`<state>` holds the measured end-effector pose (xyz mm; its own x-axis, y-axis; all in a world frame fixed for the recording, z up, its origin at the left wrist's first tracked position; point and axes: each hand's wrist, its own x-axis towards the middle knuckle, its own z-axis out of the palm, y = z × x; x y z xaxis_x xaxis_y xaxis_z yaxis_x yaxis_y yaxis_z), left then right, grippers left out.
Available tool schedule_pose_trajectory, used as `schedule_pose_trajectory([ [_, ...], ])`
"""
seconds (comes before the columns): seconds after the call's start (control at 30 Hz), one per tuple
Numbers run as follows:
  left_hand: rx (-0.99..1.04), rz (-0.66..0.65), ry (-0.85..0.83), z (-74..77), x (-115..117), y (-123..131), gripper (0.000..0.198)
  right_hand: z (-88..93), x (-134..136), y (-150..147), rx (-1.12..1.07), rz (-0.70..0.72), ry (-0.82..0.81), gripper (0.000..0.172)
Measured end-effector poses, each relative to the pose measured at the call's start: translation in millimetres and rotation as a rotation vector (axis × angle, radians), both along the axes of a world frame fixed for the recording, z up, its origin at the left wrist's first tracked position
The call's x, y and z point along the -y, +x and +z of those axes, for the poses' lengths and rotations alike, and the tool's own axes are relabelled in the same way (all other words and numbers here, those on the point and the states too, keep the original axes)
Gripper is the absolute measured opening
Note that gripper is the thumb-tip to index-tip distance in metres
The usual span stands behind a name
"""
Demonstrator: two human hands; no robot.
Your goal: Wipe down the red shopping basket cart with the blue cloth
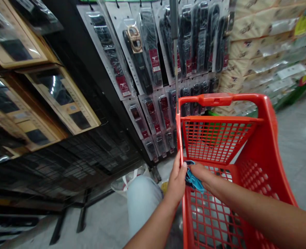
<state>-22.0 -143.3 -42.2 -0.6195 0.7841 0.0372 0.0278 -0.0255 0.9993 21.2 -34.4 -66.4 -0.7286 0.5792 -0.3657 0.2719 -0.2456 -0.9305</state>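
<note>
A red plastic shopping cart (261, 145) stands in front of me, its basket of open grid walls tilted in the view. My left hand (176, 183) is wrapped round the cart's left rim, with the thumb pressed against a blue cloth (194, 180). My right hand (204, 174) reaches in from the lower right and is closed on that blue cloth, pressing it to the inside of the cart's wall. Part of the cloth is hidden between the two hands.
Packaged black belts (147, 52) hang on a display rack behind the cart. Boxed items in tan frames (64, 100) fill the shelves at left. Stacked tissue packs (259, 38) rise at right. A white plastic bag (127, 181) lies on the grey tiled floor (298, 138).
</note>
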Motion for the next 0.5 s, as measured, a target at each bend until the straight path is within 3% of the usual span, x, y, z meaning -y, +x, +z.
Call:
schedule_pose_trajectory([
  [0.1, -0.023, -0.005, -0.012, 1.9, -2, -4, 0.071, 18.1, -2, 0, 0.007, -0.028, -0.068, 0.020],
  [0.2, -0.040, 0.002, -0.047, 1.7, -2, -5, 0.075, 39.0, -13, -7, -0.118, -0.192, -0.017, 0.027],
  [0.27, -0.037, 0.006, -0.089, -0.2, -1, -4, 0.076, 41.9, -12, -2, -0.143, -0.256, 0.000, 0.030],
  [0.43, -0.084, 0.032, -0.140, -3.8, 3, -2, 0.077, 36.8, 8, 21, 0.047, -0.022, -0.216, 0.023],
  [0.5, -0.110, 0.052, -0.153, -0.4, 4, 0, 0.076, 44.7, 8, 23, 0.004, -0.055, -0.186, 0.026],
])
